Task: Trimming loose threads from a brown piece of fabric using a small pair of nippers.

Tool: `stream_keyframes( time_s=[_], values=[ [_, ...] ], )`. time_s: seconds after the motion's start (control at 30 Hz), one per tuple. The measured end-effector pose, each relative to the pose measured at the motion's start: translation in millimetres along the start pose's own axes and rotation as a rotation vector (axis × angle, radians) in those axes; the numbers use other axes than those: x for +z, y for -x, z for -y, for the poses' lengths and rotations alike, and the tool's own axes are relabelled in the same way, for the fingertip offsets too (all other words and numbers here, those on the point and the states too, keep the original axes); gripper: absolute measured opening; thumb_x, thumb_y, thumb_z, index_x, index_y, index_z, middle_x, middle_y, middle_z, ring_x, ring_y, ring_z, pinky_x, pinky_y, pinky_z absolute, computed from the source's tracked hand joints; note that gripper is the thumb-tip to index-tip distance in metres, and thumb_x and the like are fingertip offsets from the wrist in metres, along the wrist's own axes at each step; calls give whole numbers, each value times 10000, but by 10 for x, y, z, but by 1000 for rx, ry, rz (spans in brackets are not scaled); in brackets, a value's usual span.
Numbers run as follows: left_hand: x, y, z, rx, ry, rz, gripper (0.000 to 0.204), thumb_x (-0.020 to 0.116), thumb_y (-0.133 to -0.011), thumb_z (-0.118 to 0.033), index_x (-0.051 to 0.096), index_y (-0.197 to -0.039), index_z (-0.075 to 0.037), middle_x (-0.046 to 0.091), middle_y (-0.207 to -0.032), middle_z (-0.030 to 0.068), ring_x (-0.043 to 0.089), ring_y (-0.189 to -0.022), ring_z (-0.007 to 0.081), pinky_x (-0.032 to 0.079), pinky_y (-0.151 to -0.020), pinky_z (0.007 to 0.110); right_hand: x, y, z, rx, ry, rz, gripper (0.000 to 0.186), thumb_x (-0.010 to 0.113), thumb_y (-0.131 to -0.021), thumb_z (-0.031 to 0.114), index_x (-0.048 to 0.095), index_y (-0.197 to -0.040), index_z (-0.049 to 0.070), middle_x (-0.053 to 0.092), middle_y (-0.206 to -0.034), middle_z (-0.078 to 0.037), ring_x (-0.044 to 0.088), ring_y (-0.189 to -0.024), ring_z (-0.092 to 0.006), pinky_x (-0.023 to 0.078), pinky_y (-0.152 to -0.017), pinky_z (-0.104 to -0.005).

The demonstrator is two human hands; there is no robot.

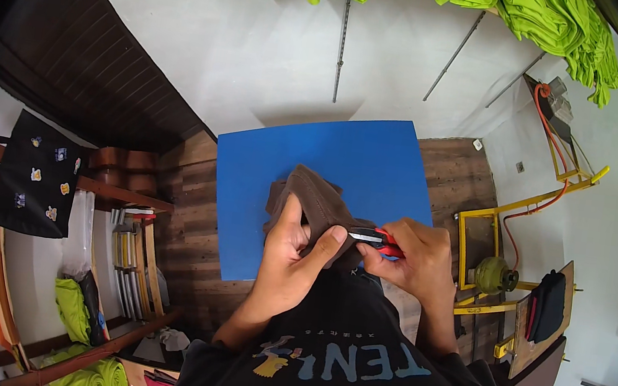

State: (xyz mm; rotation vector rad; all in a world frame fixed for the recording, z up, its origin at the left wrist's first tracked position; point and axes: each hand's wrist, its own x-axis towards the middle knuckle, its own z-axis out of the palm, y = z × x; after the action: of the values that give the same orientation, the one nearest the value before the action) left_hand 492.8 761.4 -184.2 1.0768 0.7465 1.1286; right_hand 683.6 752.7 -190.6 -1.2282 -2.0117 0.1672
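Both my hands are raised over a blue tabletop. My left hand is closed on a piece of dark brown fabric with a stitched seam, its thumb pressing the cloth near the right edge. The fabric is folded, and what kind of article it is I cannot tell. Gripped in my right hand are red-handled snips, their metal blade pointing left against the fabric's edge by my left thumb. My fingers hide part of the handles.
Bright green garments are piled on a shelf along the far wall. At the right stands a yellow metal frame with a red hose and dark folded cloth. A black printed cloth hangs at the left above racks of rods.
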Motion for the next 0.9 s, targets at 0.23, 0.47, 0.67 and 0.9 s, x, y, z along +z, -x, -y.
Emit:
stream_keyframes(
  time_s=[0.23, 0.47, 0.67, 0.9],
  values=[
    [-86, -29, -3, 21, 32, 22, 364, 547, -946, -26, 359, -1256, 11, 598, -1062, 94, 580, -956, 97, 463, -827, 236, 46, -70, 60, 17, 4, 7, 291, 783, -732, 230, 570, -705, 33, 556, -580, -86, 559, -479, -251, 429, -439, -337],
    [-134, -16, -61, 13, 54, 17, 366, 556, -939, -22, 366, -1248, 21, 592, -1093, 106, 584, -996, 113, 471, -840, 237, 23, 53, 55, 283, -222, -64, 265, 795, -724, 198, 598, -727, 20, 468, -527, -76, 454, -430, -192, 375, -432, -288],
    [-132, -4, -17, 34, 50, 10, 343, 566, -936, -32, 371, -1213, 15, 595, -1068, 98, 584, -951, 100, 474, -798, 228, 33, 33, 85, 169, -133, -26, 306, 804, -704, 251, 609, -750, 20, 516, -542, -56, 482, -439, -147, 391, -448, -259],
    [-48, 64, -12, 16, 41, 3, 358, 552, -923, 13, 361, -1226, 13, 586, -1055, 85, 572, -929, 94, 464, -805, 228, 55, 36, 134, 110, -94, -37, 305, 808, -703, 234, 608, -774, 15, 531, -563, -75, 503, -440, -188, 398, -436, -288]
  ],
)
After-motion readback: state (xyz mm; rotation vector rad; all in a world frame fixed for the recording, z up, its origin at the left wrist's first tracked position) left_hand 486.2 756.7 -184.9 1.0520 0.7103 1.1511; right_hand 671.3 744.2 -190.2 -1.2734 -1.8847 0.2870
